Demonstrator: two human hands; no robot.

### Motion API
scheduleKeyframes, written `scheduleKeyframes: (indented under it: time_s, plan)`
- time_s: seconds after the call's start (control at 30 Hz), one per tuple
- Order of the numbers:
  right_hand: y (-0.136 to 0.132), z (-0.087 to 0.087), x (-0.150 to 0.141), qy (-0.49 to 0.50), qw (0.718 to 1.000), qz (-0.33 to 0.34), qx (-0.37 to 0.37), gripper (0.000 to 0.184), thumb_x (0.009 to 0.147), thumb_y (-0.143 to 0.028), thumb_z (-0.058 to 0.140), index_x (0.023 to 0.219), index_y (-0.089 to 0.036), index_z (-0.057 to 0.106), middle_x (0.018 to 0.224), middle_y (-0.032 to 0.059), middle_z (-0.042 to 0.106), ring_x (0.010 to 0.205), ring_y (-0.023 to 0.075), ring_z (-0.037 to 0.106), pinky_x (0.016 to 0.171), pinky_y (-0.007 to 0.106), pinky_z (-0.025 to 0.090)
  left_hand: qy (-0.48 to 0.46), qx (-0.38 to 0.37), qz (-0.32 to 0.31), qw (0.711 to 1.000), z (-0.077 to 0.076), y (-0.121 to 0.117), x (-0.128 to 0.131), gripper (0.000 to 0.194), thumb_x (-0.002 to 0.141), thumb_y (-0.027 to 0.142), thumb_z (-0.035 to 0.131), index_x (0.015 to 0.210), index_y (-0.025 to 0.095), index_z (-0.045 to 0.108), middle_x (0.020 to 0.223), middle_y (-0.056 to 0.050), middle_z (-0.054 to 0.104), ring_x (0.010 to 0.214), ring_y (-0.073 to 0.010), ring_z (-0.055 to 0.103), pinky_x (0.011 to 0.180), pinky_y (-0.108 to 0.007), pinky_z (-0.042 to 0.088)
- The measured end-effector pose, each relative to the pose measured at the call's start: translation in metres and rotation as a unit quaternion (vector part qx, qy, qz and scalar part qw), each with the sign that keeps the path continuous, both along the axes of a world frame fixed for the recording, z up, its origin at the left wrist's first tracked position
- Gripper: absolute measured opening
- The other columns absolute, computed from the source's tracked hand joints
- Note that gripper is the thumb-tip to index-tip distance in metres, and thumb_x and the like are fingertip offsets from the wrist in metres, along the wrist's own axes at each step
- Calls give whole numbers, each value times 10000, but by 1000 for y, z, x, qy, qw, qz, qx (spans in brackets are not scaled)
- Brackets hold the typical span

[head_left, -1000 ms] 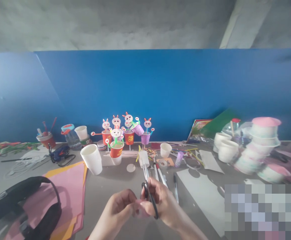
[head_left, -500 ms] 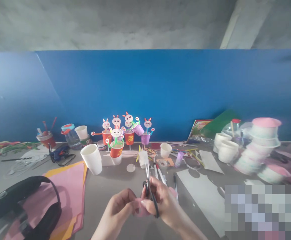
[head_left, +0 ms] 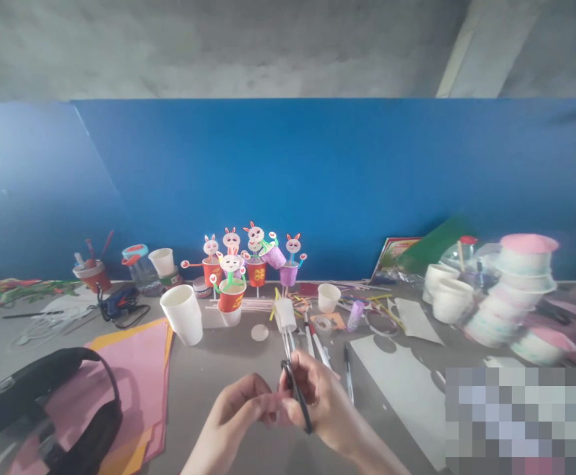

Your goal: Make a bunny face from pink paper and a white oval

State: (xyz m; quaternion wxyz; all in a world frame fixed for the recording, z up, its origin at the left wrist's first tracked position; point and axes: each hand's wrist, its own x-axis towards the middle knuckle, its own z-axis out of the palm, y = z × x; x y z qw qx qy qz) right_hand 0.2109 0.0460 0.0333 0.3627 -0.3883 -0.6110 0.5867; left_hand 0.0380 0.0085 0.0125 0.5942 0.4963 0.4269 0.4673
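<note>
My right hand (head_left: 328, 404) is closed round black-handled scissors (head_left: 288, 348), whose metal blades point away from me toward the back of the table. A small piece of pink paper (head_left: 280, 408) lies between both hands, mostly hidden by fingers. My left hand (head_left: 233, 414) pinches it at the left, while the right thumb touches its other side. Just past the scissors' tips stands a small white cup (head_left: 285, 315). Left of the blades, a white paper disc (head_left: 259, 332) lies flat on the grey table (head_left: 208, 382).
Pink and orange sheets (head_left: 139, 389) lie at left under a black headset (head_left: 90, 359). A tall white cup (head_left: 183, 315) stands beyond them. Several rabbit-faced cup figures (head_left: 231, 293) line the back. Pens (head_left: 348, 373) and a cut white sheet (head_left: 399, 389) lie right, near stacked cups (head_left: 520, 287).
The pink paper has turned in my fingers and shows less of itself. The scissors have tipped slightly to the left. Both hands stay in nearly the same place.
</note>
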Motion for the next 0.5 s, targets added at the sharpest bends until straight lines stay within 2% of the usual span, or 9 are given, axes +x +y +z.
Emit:
scheduleKeyframes:
  time_s: [0.1,0.2,0.33,0.5]
  plan:
    - [0,3,-1,11,1000,9,-10,204,577,-110,571,748,-200,508,684,-50,573,589,96,491,521,196,361,2,4,2,1000,6,-1,-2,384,877,501,576,679,172,573,685,-17,553,711,-169,516,719,-275,394]
    - [0,3,-1,8,1000,11,-15,201,588,-118,589,755,-200,512,690,-50,581,570,89,471,507,195,350,27,21,-15,999,9,-1,-3,398,869,521,592,687,167,576,677,-15,565,696,-160,509,701,-265,388]
    - [-1,-2,1,-30,1000,-1,-2,184,631,-131,633,770,-195,532,661,-56,571,540,85,459,489,197,347,44,21,-22,999,5,1,-2,367,849,492,642,704,163,568,664,-7,575,662,-142,504,650,-246,378]
    - [2,-8,1,-16,1000,17,-7,213,664,-155,700,784,-199,529,660,-60,561,540,96,503,492,204,353,82,32,-22,996,3,0,-2,363,856,489,634,697,172,559,660,-1,569,649,-136,487,622,-235,370]
